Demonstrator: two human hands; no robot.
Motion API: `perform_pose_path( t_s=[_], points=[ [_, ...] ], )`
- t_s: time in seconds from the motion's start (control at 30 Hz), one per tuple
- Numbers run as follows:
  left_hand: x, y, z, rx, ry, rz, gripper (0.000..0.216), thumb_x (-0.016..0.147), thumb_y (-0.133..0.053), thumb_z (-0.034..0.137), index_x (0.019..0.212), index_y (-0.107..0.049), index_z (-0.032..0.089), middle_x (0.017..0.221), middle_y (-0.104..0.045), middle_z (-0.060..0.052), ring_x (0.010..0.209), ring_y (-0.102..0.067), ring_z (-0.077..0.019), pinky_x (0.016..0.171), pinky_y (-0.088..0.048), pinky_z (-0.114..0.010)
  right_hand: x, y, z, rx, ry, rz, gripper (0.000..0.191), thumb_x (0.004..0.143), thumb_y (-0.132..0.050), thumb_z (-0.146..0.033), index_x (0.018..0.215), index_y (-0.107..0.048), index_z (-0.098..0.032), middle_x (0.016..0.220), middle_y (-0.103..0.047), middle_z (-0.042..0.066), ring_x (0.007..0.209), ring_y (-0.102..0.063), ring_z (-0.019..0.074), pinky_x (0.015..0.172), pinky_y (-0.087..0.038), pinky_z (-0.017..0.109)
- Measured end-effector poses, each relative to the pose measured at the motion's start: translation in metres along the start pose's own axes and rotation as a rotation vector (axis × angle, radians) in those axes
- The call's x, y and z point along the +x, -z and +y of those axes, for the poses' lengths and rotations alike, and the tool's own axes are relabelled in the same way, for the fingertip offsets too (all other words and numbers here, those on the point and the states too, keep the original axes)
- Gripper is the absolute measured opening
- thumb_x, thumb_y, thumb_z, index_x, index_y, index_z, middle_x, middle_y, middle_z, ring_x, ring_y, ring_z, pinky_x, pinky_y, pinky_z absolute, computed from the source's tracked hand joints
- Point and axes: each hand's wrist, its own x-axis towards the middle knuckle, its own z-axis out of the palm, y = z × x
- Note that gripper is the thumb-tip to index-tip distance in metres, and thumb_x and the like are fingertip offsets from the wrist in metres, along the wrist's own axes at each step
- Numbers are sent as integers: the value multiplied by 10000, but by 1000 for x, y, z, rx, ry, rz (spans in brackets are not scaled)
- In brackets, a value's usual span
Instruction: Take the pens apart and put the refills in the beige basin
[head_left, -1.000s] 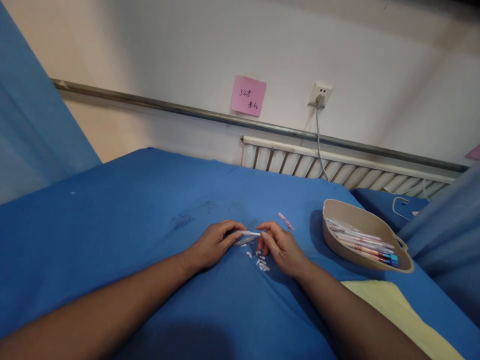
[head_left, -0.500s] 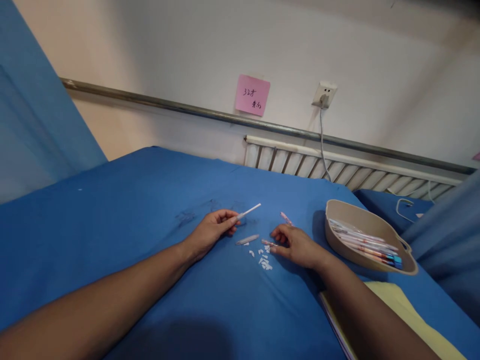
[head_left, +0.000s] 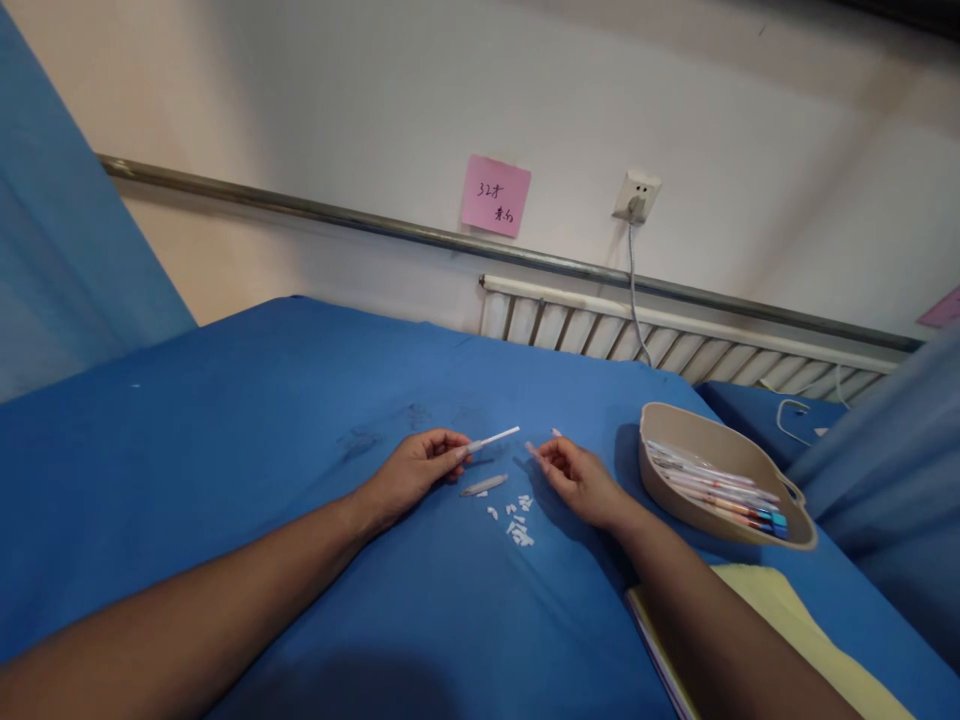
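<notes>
Pinched in my left hand [head_left: 427, 466] is a slim white pen refill [head_left: 499, 436], its tip pointing right, with a clear grey part near my fingertips. My right hand [head_left: 581, 482] is closed on a small pinkish clear pen barrel piece [head_left: 532, 451], held just above the cloth and facing the refill. Behind the right fingers the end of another pink piece [head_left: 556, 433] peeks out, mostly hidden. On the cloth between and below my hands lies a grey-white pen barrel [head_left: 484, 486]. Several white paper scraps [head_left: 519, 534] are scattered near it.
A beige basket [head_left: 802, 525] with several pens [head_left: 720, 490] stands at the right. In front of it lies a yellow cloth or pad [head_left: 780, 610], partly under my right forearm. Blue cloth [head_left: 247, 400] covers the table. A radiator [head_left: 570, 325] and cable [head_left: 634, 290] are behind.
My right hand has lifted the pink pen barrel piece from the cloth and brought it up toward the refill. The left hand still holds the refill. The view has shifted slightly.
</notes>
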Motion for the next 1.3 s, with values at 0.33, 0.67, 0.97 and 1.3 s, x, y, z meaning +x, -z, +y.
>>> perform_pose_path(
  t_s=[0.33,0.67,0.97,1.3],
  points=[
    [0,0,-1,56,-7,-34,323,709,-654,398,911,-625,147,788,-634,-4,664,-548,-117,666,-437,-249,6,3,-3,308,-55,168,278,802,-551,-432,901,-634,-186,703,-574,-6,584,-499,107,564,-428,228],
    [-3,-2,0,162,-32,-83,309,742,-616,410,918,-630,157,750,-617,8,660,-533,-123,637,-417,-240,3,2,-7,142,15,134,251,819,-546,-390,904,-691,-204,698,-618,2,603,-509,115,621,-433,248],
    [-2,-1,0,153,-42,-35,302,739,-618,407,911,-631,159,745,-611,10,640,-526,-117,628,-415,-238,4,4,0,157,4,168,260,821,-539,-387,905,-686,-189,677,-607,-2,566,-500,110,564,-424,229],
    [-3,-1,0,243,-83,-76,295,777,-581,418,904,-636,158,725,-592,15,647,-514,-126,619,-404,-233,2,0,-10,13,125,170,193,849,-525,-321,906,-686,-230,860,-684,14,812,-613,165,988,-371,404]
  ],
)
